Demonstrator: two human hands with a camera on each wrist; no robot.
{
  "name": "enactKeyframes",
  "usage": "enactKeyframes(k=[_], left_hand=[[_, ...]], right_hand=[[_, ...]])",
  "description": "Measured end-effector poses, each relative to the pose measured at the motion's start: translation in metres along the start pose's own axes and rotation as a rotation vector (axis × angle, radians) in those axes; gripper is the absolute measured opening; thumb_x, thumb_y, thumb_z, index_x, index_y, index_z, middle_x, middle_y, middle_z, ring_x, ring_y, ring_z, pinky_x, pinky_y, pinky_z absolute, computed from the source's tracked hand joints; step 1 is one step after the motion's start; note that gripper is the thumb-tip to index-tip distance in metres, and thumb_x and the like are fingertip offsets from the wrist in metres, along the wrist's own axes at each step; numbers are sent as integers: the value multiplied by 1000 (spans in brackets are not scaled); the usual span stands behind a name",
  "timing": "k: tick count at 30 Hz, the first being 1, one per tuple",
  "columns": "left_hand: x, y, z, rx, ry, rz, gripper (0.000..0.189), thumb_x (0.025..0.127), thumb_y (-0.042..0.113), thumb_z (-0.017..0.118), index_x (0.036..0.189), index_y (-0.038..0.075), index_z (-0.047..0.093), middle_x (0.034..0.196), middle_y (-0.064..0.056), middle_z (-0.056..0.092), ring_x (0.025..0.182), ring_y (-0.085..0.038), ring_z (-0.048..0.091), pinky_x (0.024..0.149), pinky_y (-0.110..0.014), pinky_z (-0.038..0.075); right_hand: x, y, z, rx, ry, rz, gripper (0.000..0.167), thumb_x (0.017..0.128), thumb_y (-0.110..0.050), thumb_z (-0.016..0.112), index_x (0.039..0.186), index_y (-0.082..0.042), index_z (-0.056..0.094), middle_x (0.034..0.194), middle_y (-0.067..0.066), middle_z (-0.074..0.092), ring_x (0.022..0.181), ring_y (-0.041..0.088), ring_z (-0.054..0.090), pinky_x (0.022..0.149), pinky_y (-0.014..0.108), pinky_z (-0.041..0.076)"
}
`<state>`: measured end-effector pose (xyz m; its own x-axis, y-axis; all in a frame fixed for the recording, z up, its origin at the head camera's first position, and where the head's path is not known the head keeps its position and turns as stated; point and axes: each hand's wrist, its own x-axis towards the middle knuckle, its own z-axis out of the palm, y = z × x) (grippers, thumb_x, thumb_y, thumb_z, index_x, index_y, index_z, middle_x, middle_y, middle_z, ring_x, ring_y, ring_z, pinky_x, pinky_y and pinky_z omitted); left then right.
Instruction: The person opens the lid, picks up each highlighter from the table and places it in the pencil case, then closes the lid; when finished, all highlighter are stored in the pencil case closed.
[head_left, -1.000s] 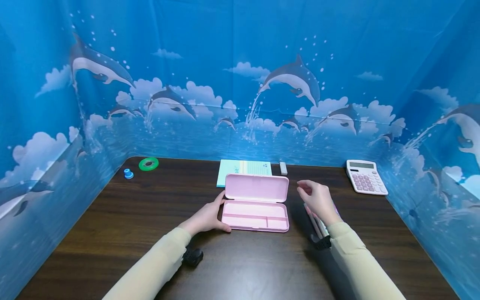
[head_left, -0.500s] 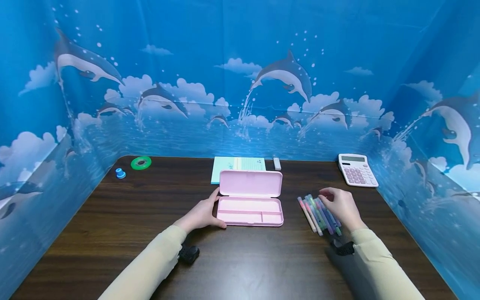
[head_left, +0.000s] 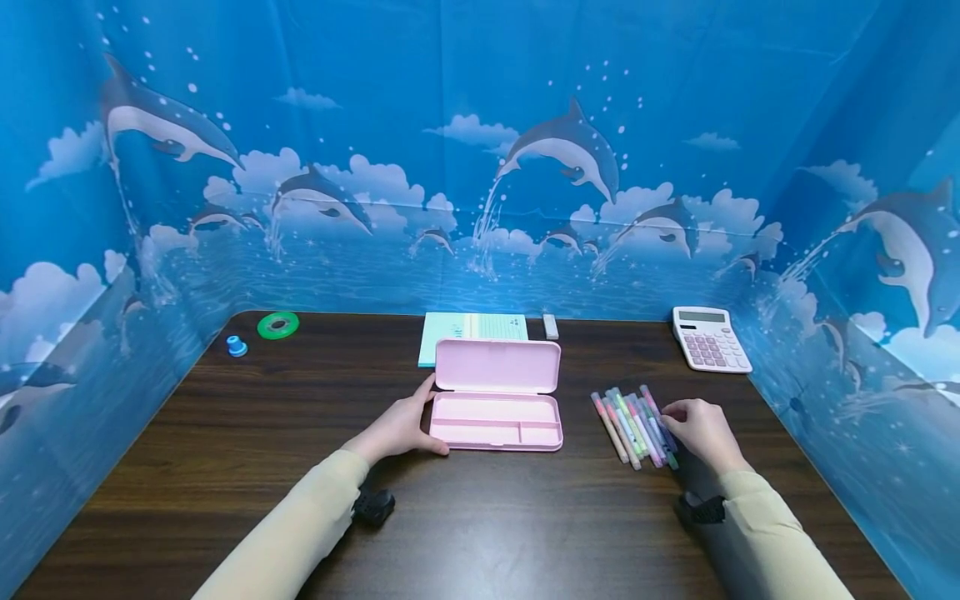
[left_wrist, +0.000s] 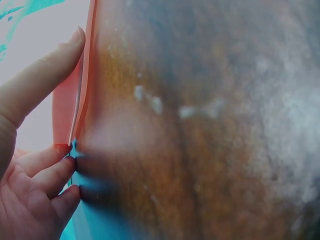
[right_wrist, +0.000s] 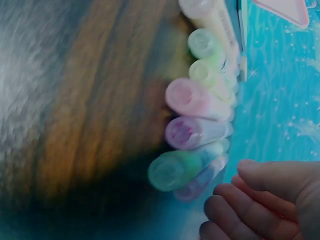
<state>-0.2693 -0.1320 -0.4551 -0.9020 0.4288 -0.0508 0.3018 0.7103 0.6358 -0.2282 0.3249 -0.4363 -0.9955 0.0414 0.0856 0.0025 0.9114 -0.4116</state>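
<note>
A pink pencil case [head_left: 496, 421] lies with its lid raised, its tray bare and divided into compartments. My left hand [head_left: 396, 427] holds its left end, thumb at the front corner and fingers at the hinge side. In the left wrist view, the thumb [left_wrist: 47, 72] lies along the pink edge, with the other fingertips bunched lower down. Several colored markers [head_left: 633, 427] lie side by side to the right of the case. My right hand [head_left: 703, 432] is at the right end of this row, fingers loosely curled and holding nothing. In the right wrist view, marker ends [right_wrist: 187, 97] point toward the camera.
A light green notepad [head_left: 468, 327] lies behind the case, partly hidden by the lid. Beside it is a small white block [head_left: 551, 327]. A calculator [head_left: 711, 339] sits at back right. A green tape roll [head_left: 277, 325] and small blue object [head_left: 236, 346] are at back left.
My right hand has moved right, from beside the case past the markers to their right end, uncovering the row. My left hand stays at the case. The head view has shifted slightly.
</note>
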Motion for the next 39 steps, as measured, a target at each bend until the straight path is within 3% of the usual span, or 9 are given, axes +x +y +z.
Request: enactKeyframes(k=[7,21,26,32,39], left_hand=[[-1,-1,0,-12,-1,9,126,64,38,88,153,6,5,142,-14,47,127,-26,47,105,-46,35],[-1,-1,-3,-7,7,4,125,64,38,87,153,6,5,142,-13,47,128,-28,46,105,-47,35],[-1,-1,-2,-8,7,0,125,64,38,88,153,5,6,142,-14,47,128,-27,46,105,-48,35],[-1,-1,0,-6,0,-17,126,63,38,88,153,6,6,142,-13,48,128,-26,46,106,-47,34],[-2,0,2,-18,9,-18,125,63,37,88,153,6,7,142,-15,47,129,-28,45,106,-48,34]], right_hand=[[2,8,3,1,-53,43,20,83,-11,69,91,7,71,87,22,69,71,25,58,69,43,53],[2,12,-1,-20,-82,72,20,80,-8,66,87,10,69,75,16,67,64,21,56,61,37,50],[-1,13,-3,11,-46,100,19,79,-7,65,88,10,68,77,17,66,64,22,54,62,38,49],[-2,9,-5,12,27,77,16,79,-6,66,89,6,67,78,16,65,68,24,54,66,43,47],[-1,-16,-5,-8,14,40,16,82,-8,69,94,2,68,84,15,66,71,23,56,69,45,50]])
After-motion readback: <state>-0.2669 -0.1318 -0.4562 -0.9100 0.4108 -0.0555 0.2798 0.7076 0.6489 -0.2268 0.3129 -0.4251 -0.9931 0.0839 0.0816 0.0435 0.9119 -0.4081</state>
